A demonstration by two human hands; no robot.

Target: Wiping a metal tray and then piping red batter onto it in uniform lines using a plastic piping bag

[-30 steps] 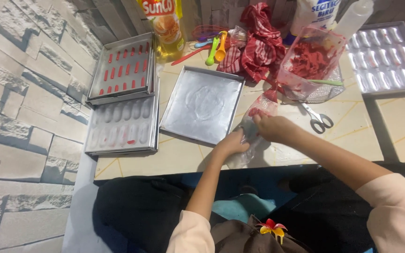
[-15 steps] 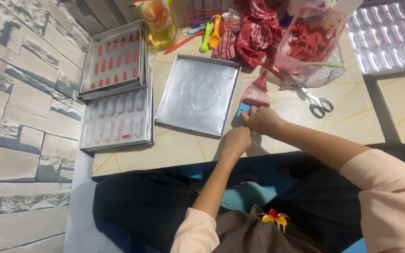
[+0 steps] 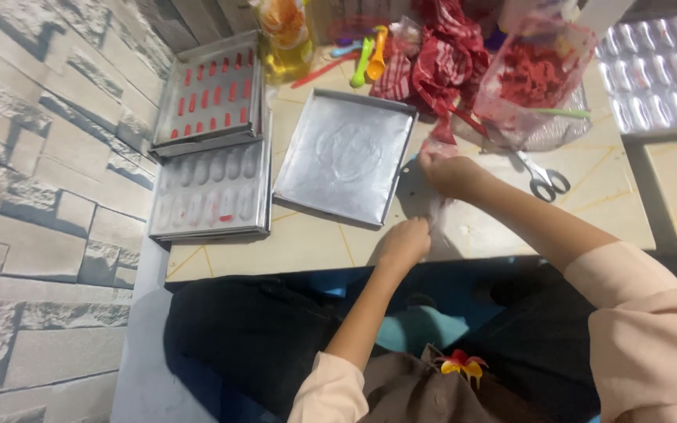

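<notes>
While both hands (image 3: 432, 204) pinch clear plastic bag (image 3: 438, 210), tiled table (image 3: 479, 227) crowded with trays (image 3: 346, 157); stone-pattern wall (image 3: 33, 180) alongside.

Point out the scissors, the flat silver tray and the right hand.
scissors (image 3: 544, 178): head view, on the blades near the handles.
flat silver tray (image 3: 346, 153): head view, on its bare middle.
right hand (image 3: 450, 172): head view, on the back of the hand.

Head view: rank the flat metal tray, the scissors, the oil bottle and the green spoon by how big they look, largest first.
1. flat metal tray, by far the largest.
2. oil bottle, though its top is cut off by the frame edge.
3. scissors.
4. green spoon, close to the scissors in length but slimmer.
</notes>
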